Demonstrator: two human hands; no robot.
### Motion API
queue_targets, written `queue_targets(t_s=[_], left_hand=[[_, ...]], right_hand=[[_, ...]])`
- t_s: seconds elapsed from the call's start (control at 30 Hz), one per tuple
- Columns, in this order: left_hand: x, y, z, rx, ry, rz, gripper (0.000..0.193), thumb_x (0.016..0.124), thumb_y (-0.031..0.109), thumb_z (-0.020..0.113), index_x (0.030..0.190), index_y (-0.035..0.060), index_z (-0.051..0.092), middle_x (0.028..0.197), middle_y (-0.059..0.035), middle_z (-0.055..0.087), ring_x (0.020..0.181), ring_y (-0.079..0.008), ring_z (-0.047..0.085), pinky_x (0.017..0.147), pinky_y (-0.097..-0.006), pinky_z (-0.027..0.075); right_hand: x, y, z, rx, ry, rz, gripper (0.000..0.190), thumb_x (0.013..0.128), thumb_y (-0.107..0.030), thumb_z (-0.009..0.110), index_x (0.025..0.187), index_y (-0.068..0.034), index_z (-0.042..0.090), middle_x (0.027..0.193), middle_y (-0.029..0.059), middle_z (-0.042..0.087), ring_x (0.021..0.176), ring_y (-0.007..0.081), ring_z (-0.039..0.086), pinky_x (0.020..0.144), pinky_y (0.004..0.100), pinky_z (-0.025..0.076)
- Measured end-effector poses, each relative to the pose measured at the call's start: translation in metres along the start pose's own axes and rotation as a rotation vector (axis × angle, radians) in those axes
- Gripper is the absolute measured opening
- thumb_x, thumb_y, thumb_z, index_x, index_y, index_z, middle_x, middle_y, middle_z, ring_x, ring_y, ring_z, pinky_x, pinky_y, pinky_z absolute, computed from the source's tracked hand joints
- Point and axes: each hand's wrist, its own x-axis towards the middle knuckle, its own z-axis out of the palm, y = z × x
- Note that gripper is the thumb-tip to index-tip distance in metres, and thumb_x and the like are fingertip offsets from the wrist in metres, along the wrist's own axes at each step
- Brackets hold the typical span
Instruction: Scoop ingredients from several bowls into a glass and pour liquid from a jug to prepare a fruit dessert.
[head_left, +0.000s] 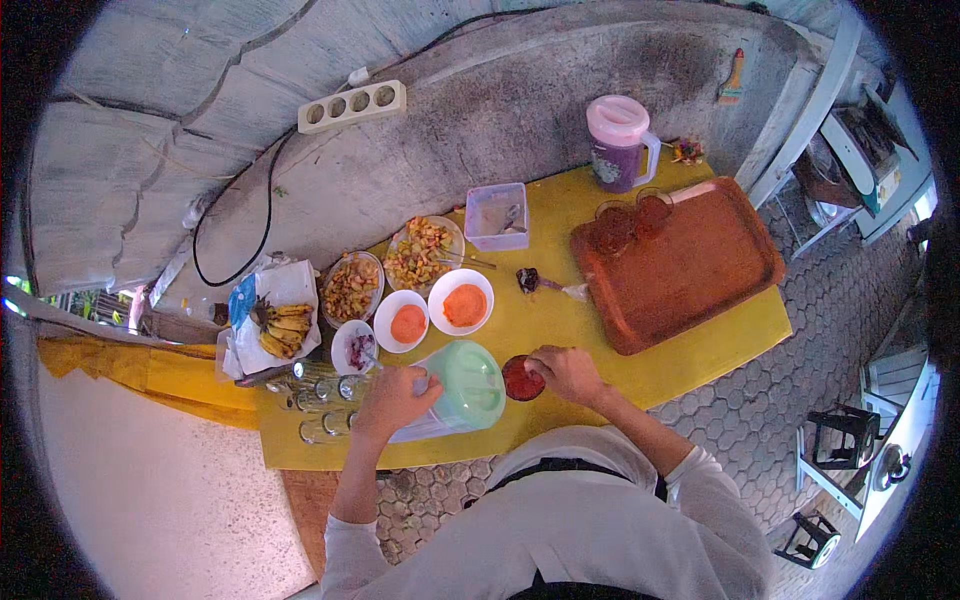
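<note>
My left hand (391, 405) grips the handle of a clear plastic pitcher with a pale green lid (474, 384). The pitcher is tilted, its lid end pointing right towards a glass of red drink (522, 381). My right hand (571, 375) holds that glass by its right side, close to the table's front edge. Whether any liquid flows between the two cannot be made out. Left of the pitcher stand several clear glasses (324, 397), partly hidden by my left hand. A white bowl (337, 337) of dark red bits with a spoon is just behind them.
Two white bowls of orange food (409, 324) and plates of diced fruit (420, 244) line the back. Bananas (285, 330) lie far left. A brown tray (697, 270) bears filled glasses (615, 227). Behind are a pink-lidded pitcher (619, 146), plastic tub (496, 240) and dark-tipped utensil (551, 283).
</note>
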Motion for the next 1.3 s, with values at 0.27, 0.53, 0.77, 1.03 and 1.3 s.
queue_targets(t_s=[0.27, 0.53, 0.77, 1.03, 1.3], left_hand=[[0.000, -0.001, 0.001, -0.009, -0.011, -0.004, 0.033, 0.071, 0.032, 0.056, 0.061, 0.0006, 0.058, 0.061, -0.0222, 0.055, 0.060, -0.0369, 0.055, 0.055, -0.0424, 0.044], [0.001, -0.004, 0.003, -0.022, -0.045, -0.020, 0.032, 0.071, 0.032, 0.056, 0.063, 0.0009, 0.060, 0.057, -0.0219, 0.053, 0.056, -0.0363, 0.055, 0.053, -0.0420, 0.044], [-0.002, -0.008, -0.003, -0.085, -0.069, -0.039, 0.030, 0.070, 0.029, 0.058, 0.067, -0.0013, 0.060, 0.056, -0.0208, 0.052, 0.053, -0.0344, 0.055, 0.050, -0.0396, 0.042], [-0.008, -0.026, 0.006, -0.176, -0.049, -0.063, 0.028, 0.070, 0.026, 0.059, 0.072, -0.0023, 0.061, 0.057, -0.0212, 0.053, 0.051, -0.0327, 0.054, 0.048, -0.0378, 0.041], [-0.013, -0.033, 0.000, -0.147, 0.073, -0.010, 0.028, 0.071, 0.023, 0.059, 0.078, -0.0034, 0.061, 0.059, -0.0208, 0.054, 0.051, -0.0285, 0.054, 0.050, -0.0358, 0.040]], right_hand=[[-0.001, -0.002, -0.003, 0.042, 0.053, 0.030, 0.022, 0.081, -0.027, 0.048, 0.080, -0.009, 0.061, 0.076, 0.0106, 0.060, 0.065, 0.0293, 0.058, 0.057, 0.0393, 0.046], [0.003, -0.002, -0.003, 0.016, -0.001, 0.055, 0.028, 0.082, -0.033, 0.048, 0.081, -0.008, 0.061, 0.076, 0.0123, 0.061, 0.067, 0.0305, 0.058, 0.060, 0.0408, 0.047], [-0.002, -0.002, -0.002, 0.026, 0.040, 0.008, 0.024, 0.081, -0.028, 0.049, 0.076, -0.007, 0.059, 0.073, 0.0120, 0.059, 0.065, 0.0309, 0.056, 0.057, 0.0395, 0.045], [-0.005, 0.006, 0.002, 0.136, 0.091, -0.012, 0.028, 0.082, -0.033, 0.047, 0.085, -0.008, 0.061, 0.078, 0.0130, 0.061, 0.067, 0.0315, 0.058, 0.059, 0.0413, 0.046], [-0.010, 0.002, 0.008, 0.010, 0.055, 0.042, 0.016, 0.080, -0.018, 0.050, 0.082, -0.006, 0.060, 0.077, 0.0113, 0.060, 0.067, 0.0299, 0.058, 0.059, 0.0377, 0.046]])
